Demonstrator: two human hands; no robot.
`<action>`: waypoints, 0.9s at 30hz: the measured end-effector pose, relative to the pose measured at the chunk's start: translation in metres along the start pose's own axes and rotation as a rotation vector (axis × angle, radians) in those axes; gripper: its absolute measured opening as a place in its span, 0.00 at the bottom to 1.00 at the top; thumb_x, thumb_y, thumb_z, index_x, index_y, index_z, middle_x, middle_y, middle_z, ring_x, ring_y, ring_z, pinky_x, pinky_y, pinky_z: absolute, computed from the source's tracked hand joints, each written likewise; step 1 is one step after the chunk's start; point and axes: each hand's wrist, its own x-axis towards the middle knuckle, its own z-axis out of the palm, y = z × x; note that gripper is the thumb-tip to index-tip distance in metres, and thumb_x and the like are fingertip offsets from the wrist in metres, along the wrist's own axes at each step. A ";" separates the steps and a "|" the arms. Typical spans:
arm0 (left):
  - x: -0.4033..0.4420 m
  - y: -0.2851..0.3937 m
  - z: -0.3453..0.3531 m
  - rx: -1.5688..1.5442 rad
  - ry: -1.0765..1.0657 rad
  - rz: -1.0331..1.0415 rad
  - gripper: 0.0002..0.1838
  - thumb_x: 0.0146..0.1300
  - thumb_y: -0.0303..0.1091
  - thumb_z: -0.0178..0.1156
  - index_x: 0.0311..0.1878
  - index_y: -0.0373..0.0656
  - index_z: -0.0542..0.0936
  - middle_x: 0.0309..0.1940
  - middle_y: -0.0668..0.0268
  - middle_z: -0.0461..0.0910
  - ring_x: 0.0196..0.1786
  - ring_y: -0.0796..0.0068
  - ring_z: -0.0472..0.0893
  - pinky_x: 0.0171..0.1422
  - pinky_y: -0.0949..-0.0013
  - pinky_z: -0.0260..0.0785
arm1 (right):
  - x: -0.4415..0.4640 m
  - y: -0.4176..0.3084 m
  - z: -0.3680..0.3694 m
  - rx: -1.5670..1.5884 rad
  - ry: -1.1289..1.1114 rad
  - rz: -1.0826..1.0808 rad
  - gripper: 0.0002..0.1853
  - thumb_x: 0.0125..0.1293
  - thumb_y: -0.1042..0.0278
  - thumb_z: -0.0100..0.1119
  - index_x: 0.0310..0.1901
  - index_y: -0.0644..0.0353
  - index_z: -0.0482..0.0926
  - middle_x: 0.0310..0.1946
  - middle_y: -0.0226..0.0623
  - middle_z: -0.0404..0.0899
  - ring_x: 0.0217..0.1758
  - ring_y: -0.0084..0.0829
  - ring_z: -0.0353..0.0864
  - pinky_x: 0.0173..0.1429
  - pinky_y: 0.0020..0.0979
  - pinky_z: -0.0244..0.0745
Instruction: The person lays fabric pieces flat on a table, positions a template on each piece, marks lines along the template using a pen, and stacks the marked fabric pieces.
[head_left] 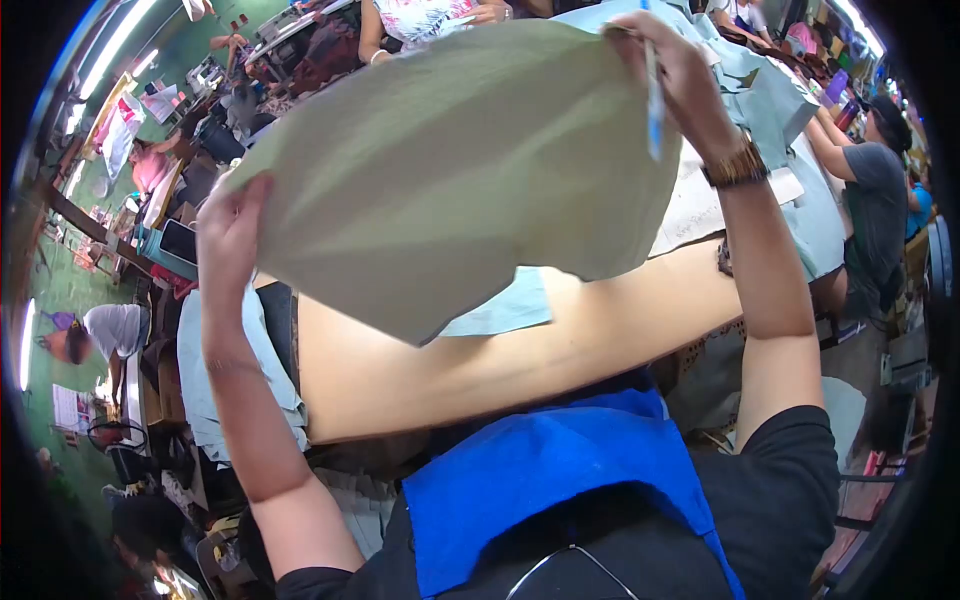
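Note:
A large cut piece of grey-green sheet material, leather or cloth, is held up above the table, its lower edge notched. My left hand pinches its left edge between thumb and fingers. At the upper right corner, my right hand grips the same piece, fingertips partly hidden and blurred. A slim white and blue pen is also held in my right hand, pointing down. Under the raised piece, a small light-blue piece lies on the tan tabletop.
Light-blue pieces hang at the table's left end. More blue sheets and pale paper cover the right side. A person in a grey shirt stands at right; another in a floral top is across the table.

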 end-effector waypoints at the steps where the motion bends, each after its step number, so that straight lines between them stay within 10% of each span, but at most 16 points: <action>1: 0.018 -0.007 0.000 0.130 -0.190 -0.081 0.16 0.68 0.37 0.60 0.51 0.34 0.81 0.34 0.68 0.81 0.37 0.79 0.77 0.45 0.74 0.68 | 0.012 0.012 0.007 -0.050 -0.158 0.109 0.11 0.70 0.64 0.56 0.47 0.61 0.78 0.32 0.37 0.81 0.35 0.26 0.80 0.42 0.27 0.73; 4: 0.089 -0.051 0.013 0.347 -0.534 -0.281 0.17 0.67 0.39 0.60 0.53 0.40 0.82 0.32 0.69 0.81 0.32 0.81 0.78 0.39 0.75 0.69 | 0.051 0.052 0.040 -0.204 -0.464 0.244 0.09 0.64 0.68 0.54 0.42 0.57 0.83 0.36 0.44 0.84 0.43 0.41 0.84 0.50 0.36 0.76; 8: 0.136 -0.058 0.033 -0.187 -0.068 -0.367 0.11 0.68 0.35 0.57 0.48 0.44 0.83 0.31 0.72 0.80 0.26 0.83 0.76 0.33 0.77 0.70 | 0.103 0.061 0.073 0.249 -0.223 0.685 0.11 0.67 0.68 0.59 0.47 0.62 0.78 0.37 0.39 0.85 0.40 0.27 0.82 0.46 0.28 0.76; 10: 0.164 -0.068 0.031 -0.302 0.261 -0.041 0.11 0.70 0.33 0.53 0.44 0.40 0.82 0.31 0.69 0.80 0.30 0.83 0.79 0.34 0.75 0.70 | 0.118 0.068 0.083 0.349 0.208 0.156 0.09 0.70 0.76 0.44 0.39 0.66 0.76 0.26 0.38 0.78 0.19 0.29 0.78 0.24 0.30 0.77; 12: 0.169 -0.055 0.022 -0.074 0.566 0.341 0.10 0.69 0.31 0.54 0.44 0.38 0.82 0.32 0.69 0.81 0.33 0.84 0.79 0.36 0.75 0.70 | 0.130 0.067 0.081 0.200 0.409 0.204 0.09 0.70 0.75 0.43 0.43 0.64 0.75 0.28 0.38 0.77 0.28 0.27 0.78 0.34 0.30 0.76; 14: 0.127 -0.020 0.027 -0.267 0.651 0.366 0.10 0.67 0.26 0.56 0.49 0.36 0.80 0.38 0.64 0.83 0.40 0.72 0.82 0.48 0.69 0.74 | 0.129 0.076 0.087 0.773 0.510 0.186 0.09 0.71 0.73 0.44 0.44 0.63 0.75 0.32 0.38 0.78 0.33 0.25 0.77 0.37 0.30 0.74; 15: 0.109 -0.022 0.028 -0.146 0.655 0.431 0.11 0.67 0.26 0.56 0.50 0.36 0.80 0.40 0.62 0.83 0.45 0.70 0.82 0.52 0.68 0.73 | 0.113 0.057 0.075 0.241 0.615 -0.076 0.10 0.72 0.72 0.44 0.42 0.63 0.76 0.31 0.35 0.79 0.32 0.23 0.76 0.37 0.29 0.73; 18: 0.040 -0.049 0.043 0.041 0.537 0.528 0.12 0.65 0.22 0.56 0.51 0.38 0.80 0.48 0.57 0.82 0.55 0.67 0.80 0.61 0.66 0.70 | 0.050 0.066 0.077 0.496 0.244 -0.063 0.12 0.68 0.73 0.55 0.52 0.62 0.76 0.44 0.38 0.85 0.44 0.25 0.82 0.49 0.27 0.76; 27: -0.148 -0.151 0.116 0.239 -0.084 0.053 0.22 0.49 0.15 0.59 0.45 0.51 0.86 0.49 0.61 0.81 0.49 0.63 0.82 0.51 0.64 0.76 | -0.184 0.055 0.104 0.250 -0.282 0.240 0.06 0.61 0.78 0.60 0.40 0.60 0.81 0.38 0.44 0.84 0.41 0.41 0.84 0.45 0.34 0.80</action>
